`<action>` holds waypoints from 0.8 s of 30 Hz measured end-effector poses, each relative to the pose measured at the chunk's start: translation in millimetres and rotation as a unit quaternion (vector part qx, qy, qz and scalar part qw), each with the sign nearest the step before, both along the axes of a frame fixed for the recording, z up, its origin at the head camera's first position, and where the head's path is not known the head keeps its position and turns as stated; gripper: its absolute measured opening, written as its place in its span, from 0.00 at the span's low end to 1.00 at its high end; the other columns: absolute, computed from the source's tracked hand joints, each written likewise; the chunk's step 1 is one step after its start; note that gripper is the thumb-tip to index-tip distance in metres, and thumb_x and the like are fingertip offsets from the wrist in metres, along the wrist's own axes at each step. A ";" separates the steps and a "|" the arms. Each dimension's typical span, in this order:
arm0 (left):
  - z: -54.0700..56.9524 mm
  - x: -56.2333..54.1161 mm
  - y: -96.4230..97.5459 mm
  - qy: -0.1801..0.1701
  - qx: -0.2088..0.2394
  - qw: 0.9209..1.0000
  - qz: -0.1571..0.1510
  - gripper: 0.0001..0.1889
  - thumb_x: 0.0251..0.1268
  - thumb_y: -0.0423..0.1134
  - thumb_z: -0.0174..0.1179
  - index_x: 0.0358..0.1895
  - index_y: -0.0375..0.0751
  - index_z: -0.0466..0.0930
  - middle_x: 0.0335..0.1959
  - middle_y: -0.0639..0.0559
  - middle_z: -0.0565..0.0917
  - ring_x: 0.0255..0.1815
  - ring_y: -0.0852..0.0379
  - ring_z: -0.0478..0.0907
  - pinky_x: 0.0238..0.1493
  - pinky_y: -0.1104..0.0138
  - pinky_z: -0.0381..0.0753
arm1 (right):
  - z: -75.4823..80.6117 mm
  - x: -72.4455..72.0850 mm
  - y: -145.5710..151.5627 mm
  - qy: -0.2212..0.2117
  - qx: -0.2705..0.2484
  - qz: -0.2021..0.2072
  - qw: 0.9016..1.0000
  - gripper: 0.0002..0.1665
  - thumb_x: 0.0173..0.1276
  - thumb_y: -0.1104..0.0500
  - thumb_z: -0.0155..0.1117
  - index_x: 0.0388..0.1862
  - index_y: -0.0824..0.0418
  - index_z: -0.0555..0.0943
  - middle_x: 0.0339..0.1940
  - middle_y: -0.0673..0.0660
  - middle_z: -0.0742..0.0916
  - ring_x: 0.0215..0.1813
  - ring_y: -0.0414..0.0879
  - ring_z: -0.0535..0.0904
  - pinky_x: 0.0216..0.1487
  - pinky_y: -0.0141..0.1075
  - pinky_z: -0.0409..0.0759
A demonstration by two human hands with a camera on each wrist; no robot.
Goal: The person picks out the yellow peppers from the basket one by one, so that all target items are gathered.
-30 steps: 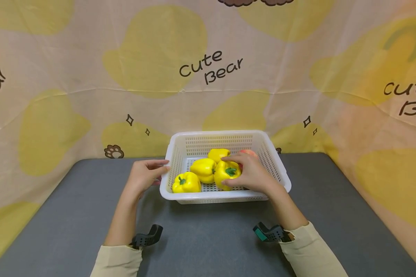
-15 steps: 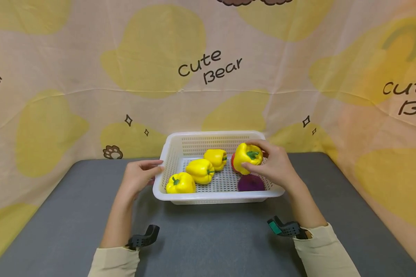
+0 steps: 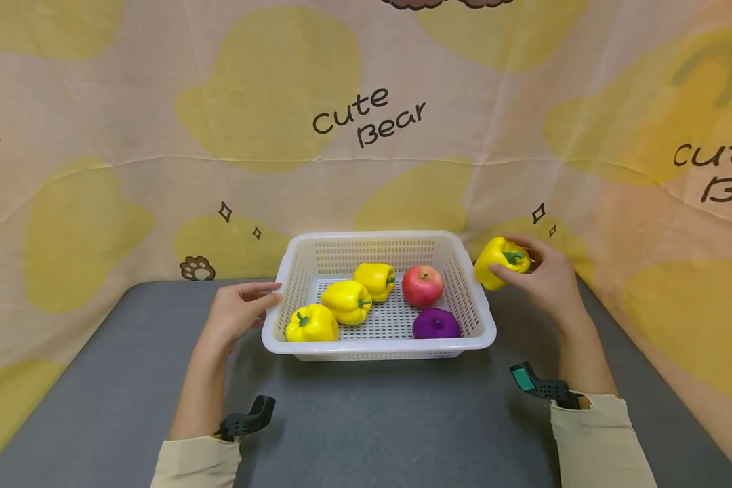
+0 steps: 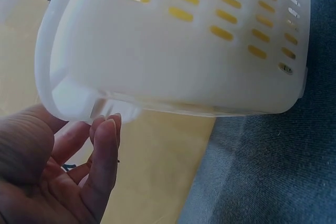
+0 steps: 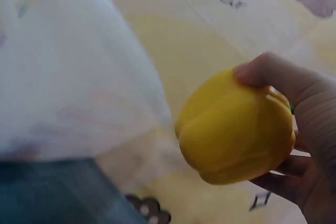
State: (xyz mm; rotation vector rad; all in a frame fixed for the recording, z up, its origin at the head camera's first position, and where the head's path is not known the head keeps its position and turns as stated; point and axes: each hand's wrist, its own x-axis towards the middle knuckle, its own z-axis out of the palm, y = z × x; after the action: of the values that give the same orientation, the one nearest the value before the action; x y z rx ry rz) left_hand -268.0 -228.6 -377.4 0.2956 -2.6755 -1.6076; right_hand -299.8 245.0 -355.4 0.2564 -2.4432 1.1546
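My right hand [image 3: 552, 281] grips a yellow bell pepper [image 3: 501, 263] with a green stem, held in the air just beyond the basket's right rim. The right wrist view shows thumb and fingers round this pepper [image 5: 236, 132]. At the other end, my left hand [image 3: 234, 312] holds the white plastic basket [image 3: 378, 346] by its left rim, fingertips under the edge in the left wrist view. Inside the basket lie three more yellow peppers, a front one [image 3: 312, 324], a middle one [image 3: 346, 302] and a back one [image 3: 375, 281]. A red apple [image 3: 423, 286] and a purple, round vegetable [image 3: 436, 324] sit at its right side.
The basket stands on a dark grey table [image 3: 372, 420], near its back edge. Behind and at the sides hangs a printed cloth [image 3: 268, 102] with yellow patches and lettering. A black device [image 3: 247, 419] is strapped to each wrist.
My right hand has lifted the yellow pepper from the basket and carried it right, past the rim, uncovering the apple and purple vegetable. The basket and left hand have shifted slightly left in view.
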 end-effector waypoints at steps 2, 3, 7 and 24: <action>-0.9 -0.9 -0.1 0.000 -0.003 1.000 -0.002 0.25 0.68 0.49 0.66 0.64 0.43 0.81 0.53 0.40 0.85 0.34 0.57 0.82 0.40 0.66 0.86 | -4.6 -1.7 9.0 0.004 0.001 -0.018 1.000 0.34 0.62 0.52 0.76 0.65 0.60 0.79 0.59 0.64 0.85 0.46 0.42 0.75 0.41 0.14 0.73; -1.2 -1.1 -0.3 0.002 -0.004 1.000 -0.003 0.25 0.68 0.49 0.66 0.64 0.43 0.81 0.52 0.40 0.85 0.33 0.57 0.82 0.39 0.66 0.86 | -7.3 -2.9 12.5 0.007 0.003 -0.025 1.000 0.34 0.61 0.52 0.77 0.65 0.60 0.79 0.59 0.64 0.85 0.47 0.42 0.75 0.41 0.14 0.72; -2.2 -1.1 -2.0 0.003 -0.007 1.000 -0.010 0.25 0.68 0.48 0.66 0.65 0.42 0.80 0.51 0.40 0.85 0.33 0.57 0.83 0.40 0.65 0.87 | -21.7 -12.3 22.7 0.024 0.011 -0.043 0.999 0.33 0.59 0.52 0.78 0.62 0.60 0.81 0.57 0.64 0.85 0.48 0.45 0.74 0.41 0.17 0.70; -3.0 -3.0 -4.8 -0.005 -0.021 1.000 -0.017 0.26 0.68 0.49 0.65 0.65 0.41 0.79 0.45 0.44 0.86 0.33 0.56 0.83 0.41 0.62 0.87 | -68.6 -32.4 48.3 -0.020 0.025 -0.092 0.995 0.35 0.59 0.50 0.77 0.64 0.61 0.79 0.62 0.67 0.82 0.55 0.61 0.75 0.53 0.44 0.72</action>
State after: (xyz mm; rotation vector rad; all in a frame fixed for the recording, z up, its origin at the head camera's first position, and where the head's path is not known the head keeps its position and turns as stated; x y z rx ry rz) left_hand -271.0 -233.4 -380.4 0.2598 -2.7324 -1.5618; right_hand -332.2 293.3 -424.0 0.0216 -2.4734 1.0286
